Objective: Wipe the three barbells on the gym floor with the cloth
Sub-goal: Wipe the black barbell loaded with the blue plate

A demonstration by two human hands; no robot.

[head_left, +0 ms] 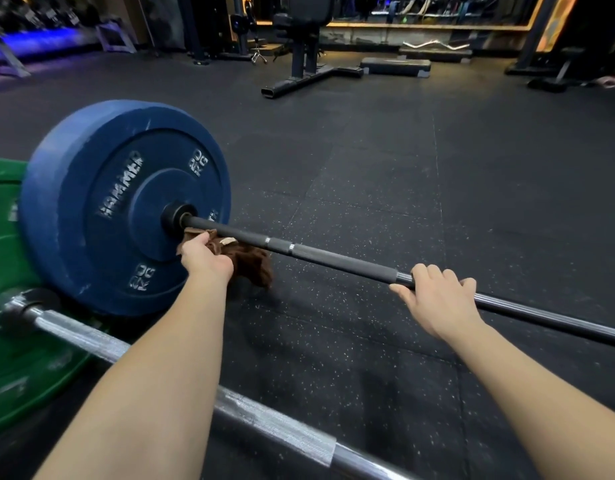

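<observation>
A black barbell (334, 259) lies across the floor with a blue 20 kg plate (101, 188) on its left end. My left hand (204, 256) grips a brown cloth (250, 259) against the bar right beside the plate's hub. My right hand (437, 299) is wrapped over the same bar further right, past the black grip section. Nearer to me lies a silver barbell (275, 426) with a green plate (18, 358) on its left end. My forearms cover part of the silver bar.
Dark speckled rubber flooring (368, 168) stretches ahead. A black bench frame (306, 67) and a step platform (396, 65) stand at the back. A curl bar (434, 46) rests on a ledge far right. A dumbbell rack (39, 36) stands at the back left.
</observation>
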